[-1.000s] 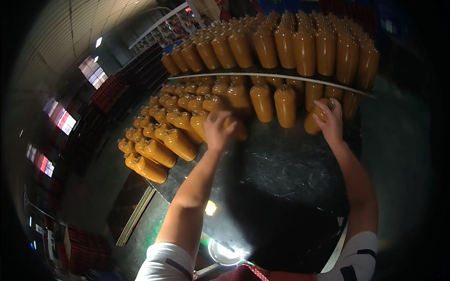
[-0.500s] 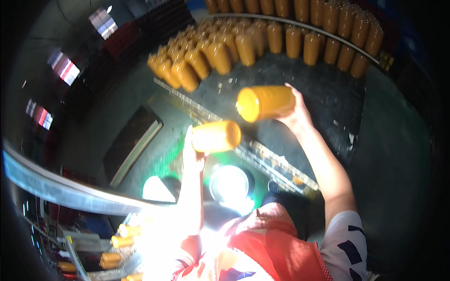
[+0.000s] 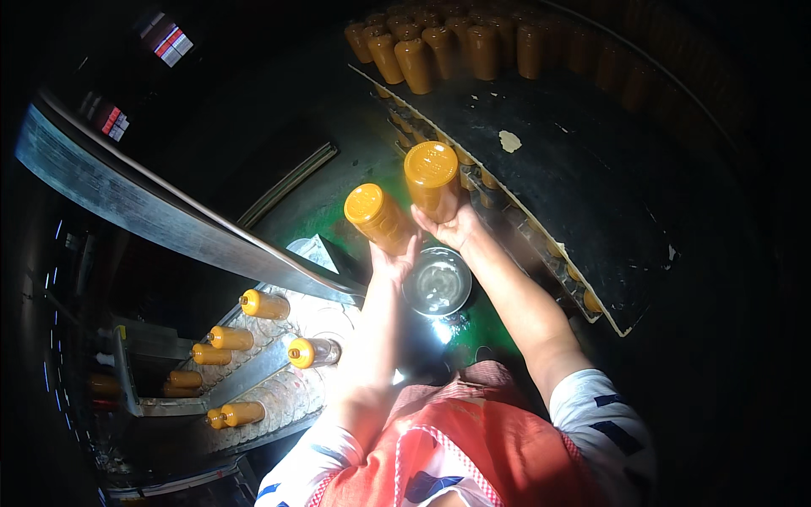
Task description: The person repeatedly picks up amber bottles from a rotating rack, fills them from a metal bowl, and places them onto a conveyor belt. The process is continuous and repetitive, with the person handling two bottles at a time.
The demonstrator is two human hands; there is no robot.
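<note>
My left hand (image 3: 395, 260) is wrapped round the lower part of an orange bottle (image 3: 382, 224), whose round base faces up toward me. Just to its right and a bit farther off, my right hand (image 3: 450, 223) grips a second orange bottle (image 3: 433, 182), also base up and tilted. The two bottles are close together but apart. Below them on the floor stands a round metal basin (image 3: 438, 281). The necks of both bottles are hidden by my hands.
A dark board (image 3: 557, 169) at the right carries rows of orange bottles (image 3: 414, 66) at its far side; more bottles show underneath. On the left, a conveyor (image 3: 291, 372) holds several orange bottles (image 3: 264, 304), beneath a long curved metal rail (image 3: 169, 207).
Both bottles have been tipped from lying sideways to base up, and my hands have come closer together. The view has turned toward the conveyor, and the picture is darker.
</note>
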